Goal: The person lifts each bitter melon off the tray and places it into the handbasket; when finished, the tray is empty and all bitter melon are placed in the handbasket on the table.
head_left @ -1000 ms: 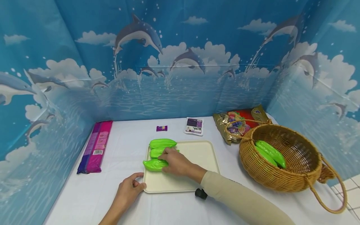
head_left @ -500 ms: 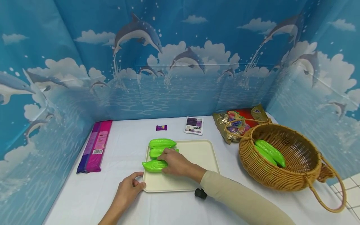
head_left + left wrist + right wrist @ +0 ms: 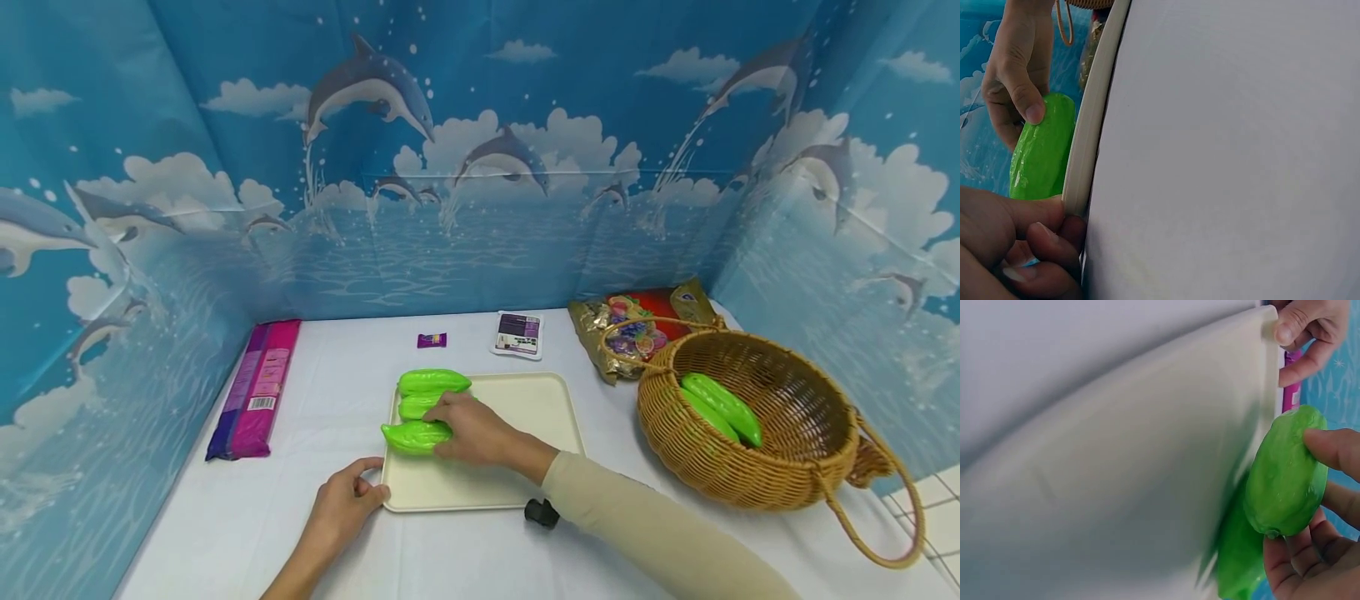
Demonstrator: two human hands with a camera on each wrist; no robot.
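Observation:
Three green bitter melons lie side by side at the left of a cream tray (image 3: 517,492). My right hand (image 3: 472,429) grips the nearest bitter melon (image 3: 412,437), thumb on the near side and fingers on the far side. Just beyond it, the middle bitter melon (image 3: 415,407) is partly covered by that hand. The far bitter melon (image 3: 433,382) lies along the tray's back edge. At the tray's near left corner, my left hand (image 3: 347,504) pinches the rim, its thumb and forefinger at the edge and the other fingers curled in the left wrist view.
A wicker basket (image 3: 675,462) with more green bitter melons stands at the right, handles spread. Behind it lies a gold and red bag (image 3: 615,333). A pink-purple packet (image 3: 258,392) is at far left; a small purple wrapper (image 3: 432,341) and a white-edged packet (image 3: 517,336) lie behind the tray.
The nearest bitter melon, in my right hand's grip, has shifted slightly away from me over the last half second. My left hand keeps its place at the tray corner.

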